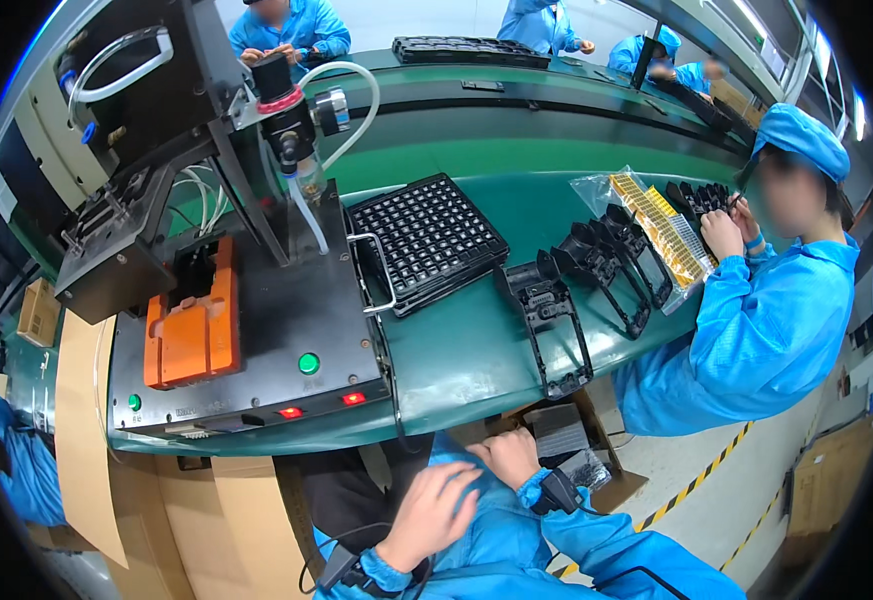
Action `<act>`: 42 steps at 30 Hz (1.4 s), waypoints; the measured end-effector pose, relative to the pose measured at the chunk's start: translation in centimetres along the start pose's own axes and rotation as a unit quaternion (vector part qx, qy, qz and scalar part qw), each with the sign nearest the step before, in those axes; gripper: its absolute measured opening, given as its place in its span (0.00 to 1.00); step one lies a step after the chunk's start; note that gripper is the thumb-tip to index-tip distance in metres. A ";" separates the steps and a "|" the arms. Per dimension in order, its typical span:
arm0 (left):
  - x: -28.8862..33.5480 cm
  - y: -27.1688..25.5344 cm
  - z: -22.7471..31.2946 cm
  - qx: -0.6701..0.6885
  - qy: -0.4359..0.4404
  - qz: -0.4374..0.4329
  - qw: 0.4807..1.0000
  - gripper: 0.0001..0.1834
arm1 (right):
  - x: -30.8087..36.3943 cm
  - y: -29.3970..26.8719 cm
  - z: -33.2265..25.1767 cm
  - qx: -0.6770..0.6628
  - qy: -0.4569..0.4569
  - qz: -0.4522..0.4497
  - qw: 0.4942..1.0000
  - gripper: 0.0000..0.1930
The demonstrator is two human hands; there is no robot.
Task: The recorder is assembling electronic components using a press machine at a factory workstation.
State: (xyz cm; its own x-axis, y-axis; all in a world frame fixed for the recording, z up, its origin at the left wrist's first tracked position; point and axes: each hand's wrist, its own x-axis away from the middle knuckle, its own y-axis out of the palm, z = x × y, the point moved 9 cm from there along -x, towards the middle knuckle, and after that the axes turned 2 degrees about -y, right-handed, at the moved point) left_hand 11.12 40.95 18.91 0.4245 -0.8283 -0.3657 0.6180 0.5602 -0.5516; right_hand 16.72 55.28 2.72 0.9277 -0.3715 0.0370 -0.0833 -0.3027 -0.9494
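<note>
Both of my hands are over my lap, below the front edge of the bench. My left hand (pixel 431 515) has its fingers stretched and slightly apart, with nothing in it. Just to its right and a little farther off, my right hand (pixel 506 457) is loosely bent, thumb apart, and no object shows in it. Black bands with cables circle both wrists. Nearest on the bench is a black press machine (pixel 266 345) with an orange fixture (pixel 191 335), green buttons and lit red switches. Black plastic frames (pixel 546 320) stand to the right on the green bench.
A stack of black grid trays (pixel 426 240) sits beside the machine's metal handle. Yellow sheets (pixel 661 230) in clear plastic lie near a co-worker (pixel 756 300) in blue, who handles black parts. Below the bench are an open carton (pixel 616 485) and cardboard sheets (pixel 216 520).
</note>
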 end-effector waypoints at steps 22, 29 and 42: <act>7.6 -1.2 -12.5 0.049 -0.190 0.025 0.980 0.07 | -18.2 -28.2 -8.3 0.041 -0.244 0.049 0.968 0.07; 8.0 -2.2 -12.8 0.041 -0.212 0.036 0.976 0.06 | -20.4 -27.3 -7.7 -0.008 -0.224 -0.040 0.974 0.07; 8.4 -2.0 -11.7 0.012 -0.222 0.028 0.975 0.06 | -16.8 -29.7 -3.6 -0.237 -0.121 -0.022 0.964 0.07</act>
State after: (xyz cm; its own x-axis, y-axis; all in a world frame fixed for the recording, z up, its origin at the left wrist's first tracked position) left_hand 5.74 32.84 8.19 0.6989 -0.7145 -0.0313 0.5989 0.6086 -0.5205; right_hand 2.30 67.39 31.41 0.9871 -0.1505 -0.0545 -0.1454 -0.7012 -0.6980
